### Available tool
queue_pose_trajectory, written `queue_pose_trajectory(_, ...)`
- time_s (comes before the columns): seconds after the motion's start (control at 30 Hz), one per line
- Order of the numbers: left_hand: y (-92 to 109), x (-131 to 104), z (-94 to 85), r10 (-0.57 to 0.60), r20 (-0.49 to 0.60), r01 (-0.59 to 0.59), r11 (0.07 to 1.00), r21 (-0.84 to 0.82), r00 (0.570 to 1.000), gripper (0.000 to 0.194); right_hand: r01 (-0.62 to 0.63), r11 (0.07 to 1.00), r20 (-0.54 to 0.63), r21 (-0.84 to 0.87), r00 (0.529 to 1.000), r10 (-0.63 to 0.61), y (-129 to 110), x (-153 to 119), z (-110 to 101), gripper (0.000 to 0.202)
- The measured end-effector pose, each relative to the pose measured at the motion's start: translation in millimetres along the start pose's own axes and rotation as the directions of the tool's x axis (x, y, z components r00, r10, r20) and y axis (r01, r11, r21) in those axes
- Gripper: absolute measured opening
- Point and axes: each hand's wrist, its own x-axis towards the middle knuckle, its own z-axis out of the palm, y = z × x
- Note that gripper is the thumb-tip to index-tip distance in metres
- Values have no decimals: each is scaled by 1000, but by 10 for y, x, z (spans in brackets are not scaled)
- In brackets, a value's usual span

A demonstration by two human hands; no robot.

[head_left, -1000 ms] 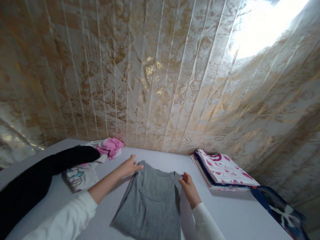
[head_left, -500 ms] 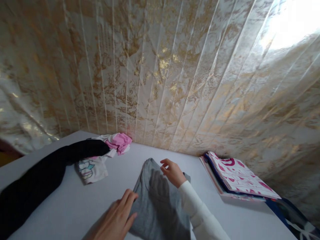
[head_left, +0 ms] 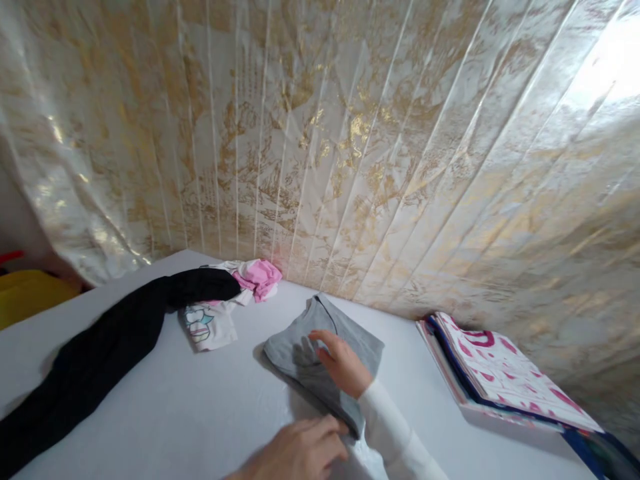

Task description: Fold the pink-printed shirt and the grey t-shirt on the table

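Note:
A grey shirt (head_left: 363,347), folded into an angular bundle with a thin dark line near its far end, lies in the middle of the white table. My left hand (head_left: 300,450) is at the shirt's near corner, its curled fingers closed on the edge; the fingertips are partly hidden. Just over the middle of the shirt is my right hand (head_left: 343,363), in a white sleeve, its fingers stretched out and thumb apart. It holds nothing, and its shadow falls on the cloth.
Black clothing (head_left: 110,340) stretches along the table's left side, over a crumpled pink and white garment (head_left: 263,277) and a white printed one (head_left: 210,327). A folded stack of clothes (head_left: 515,373) lies at the right. Behind the table hangs a shiny gold-patterned curtain (head_left: 300,147).
The near part of the grey shirt has been folded away from me, making it shorter. My left hand moved right to its near corner; my right hand moved slightly lower in view. The view shifted.

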Motion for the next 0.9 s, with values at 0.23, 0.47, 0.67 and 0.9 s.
queue_pose_trajectory(0.23,-709,-124,-892,-171,-229,233,931,281,958,37,-26,939,-300,-344,950,-84,456,-1081,497,65)
queue_pose_trajectory(0.47,-747,39,-842,-72,-219,150,920,362,973,25,-46,942,-369,-333,926,-85,464,-1193,151,29)
queue_pose_trajectory(0.67,-774,15,-884,16,-234,93,890,446,972,26,-79,923,-372,-376,925,-72,280,-1133,186,19)
queue_pose_trajectory(0.9,-846,-80,-947,28,-234,89,875,475,972,27,-52,912,-401,-406,907,-127,397,-1214,166,19)
